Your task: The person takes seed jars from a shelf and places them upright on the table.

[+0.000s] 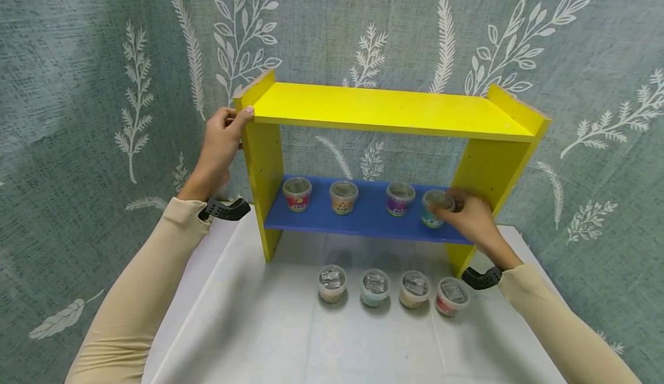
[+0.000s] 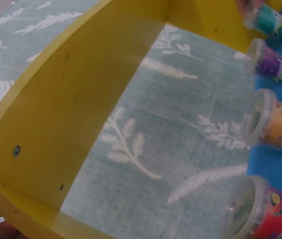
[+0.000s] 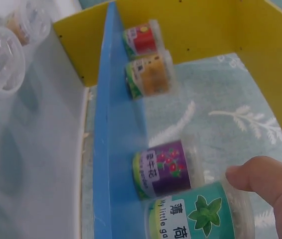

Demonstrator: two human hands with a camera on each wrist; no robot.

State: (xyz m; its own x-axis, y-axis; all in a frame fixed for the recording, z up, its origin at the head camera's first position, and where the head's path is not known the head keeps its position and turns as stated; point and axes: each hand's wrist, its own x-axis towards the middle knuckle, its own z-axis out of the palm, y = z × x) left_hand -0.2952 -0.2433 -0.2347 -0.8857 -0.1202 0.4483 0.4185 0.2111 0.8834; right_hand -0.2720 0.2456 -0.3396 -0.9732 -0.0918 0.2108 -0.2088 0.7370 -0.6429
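With the thumb on its front edge, my left hand (image 1: pixel 223 136) grips the upper left side of a yellow shelf (image 1: pixel 384 107) with a blue lower board (image 1: pixel 363 225). Toward the right end of that board, my right hand (image 1: pixel 469 214) holds a small plastic cup with a teal label (image 3: pixel 206 214) by its rim. A mint-like leaf is printed on the label. To its left on the same board stand a cup with a purple label (image 1: pixel 398 205), an orange-labelled cup (image 1: pixel 343 204) and a red-labelled cup (image 1: pixel 298 201), all upright.
Several lidded cups stand in a row on the white tablecloth (image 1: pixel 270 326) before the shelf, including a pale one (image 1: pixel 332 293) and a red-labelled one (image 1: pixel 447 305). Leaf-patterned green fabric (image 1: pixel 321 32) hangs behind and at both sides.
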